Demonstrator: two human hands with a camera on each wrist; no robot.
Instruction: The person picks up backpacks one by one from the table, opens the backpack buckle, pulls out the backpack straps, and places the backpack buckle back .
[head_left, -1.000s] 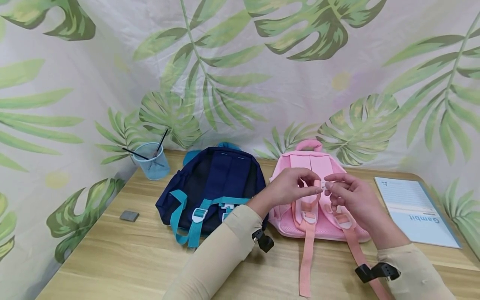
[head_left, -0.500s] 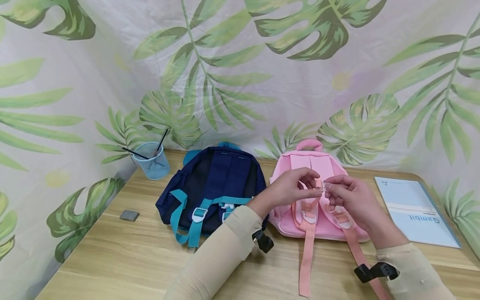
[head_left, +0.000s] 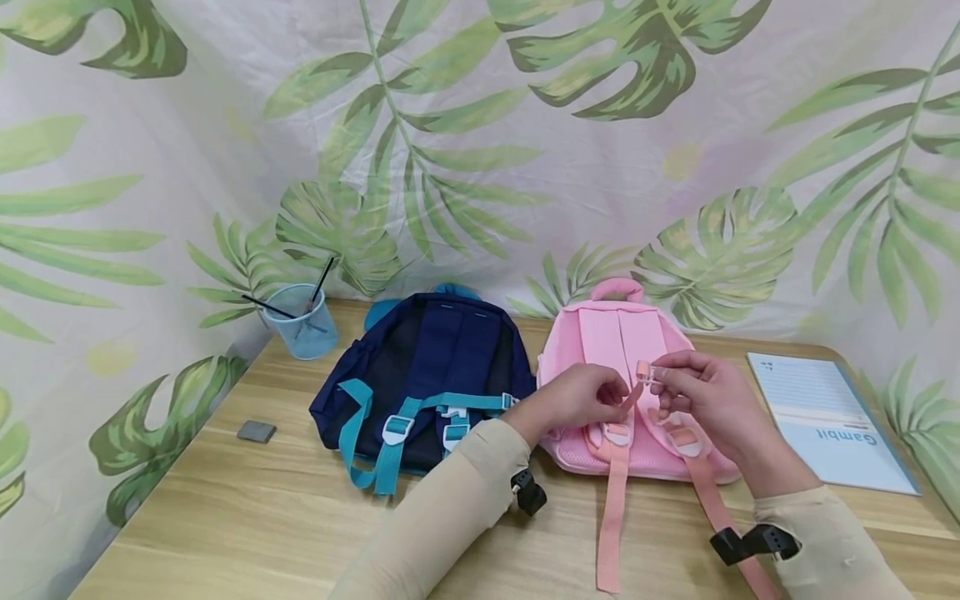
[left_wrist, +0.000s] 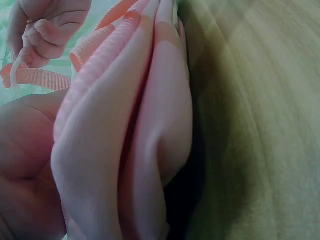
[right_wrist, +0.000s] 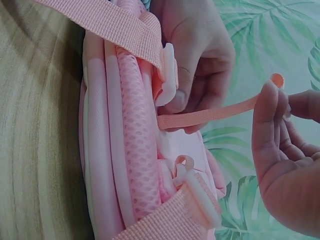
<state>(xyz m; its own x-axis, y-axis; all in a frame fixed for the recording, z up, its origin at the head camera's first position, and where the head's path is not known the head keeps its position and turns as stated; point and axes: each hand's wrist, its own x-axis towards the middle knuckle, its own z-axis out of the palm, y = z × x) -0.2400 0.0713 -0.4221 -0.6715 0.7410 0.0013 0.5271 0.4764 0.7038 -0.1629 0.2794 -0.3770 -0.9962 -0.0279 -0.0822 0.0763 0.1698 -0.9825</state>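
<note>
A pink backpack [head_left: 592, 325] lies on the table with its strap side up. My right hand [head_left: 705, 396] pinches a small clear-white buckle [head_left: 658, 375] above it, at the end of a thin peach strap [right_wrist: 215, 115]. Lower on that same strap, my left hand [head_left: 585, 396] pinches the webbing close to the bag. Between the two hands the strap runs fairly taut. White adjusters [right_wrist: 170, 75] sit on the bag's wider straps [head_left: 612, 517], one of which hangs toward the table's front. The left wrist view shows mostly the bag's side [left_wrist: 100, 140].
To the left lies a navy backpack [head_left: 427, 358] with teal straps. A blue mesh pen cup [head_left: 303, 329] holding dark pencils stands at the back left, near a grey eraser-like block [head_left: 257, 431]. A notebook [head_left: 832, 425] lies at the right.
My left hand has let go near the buckle, moved down the thin strap and pinches it lower. My right hand stays almost in place with the buckle.
</note>
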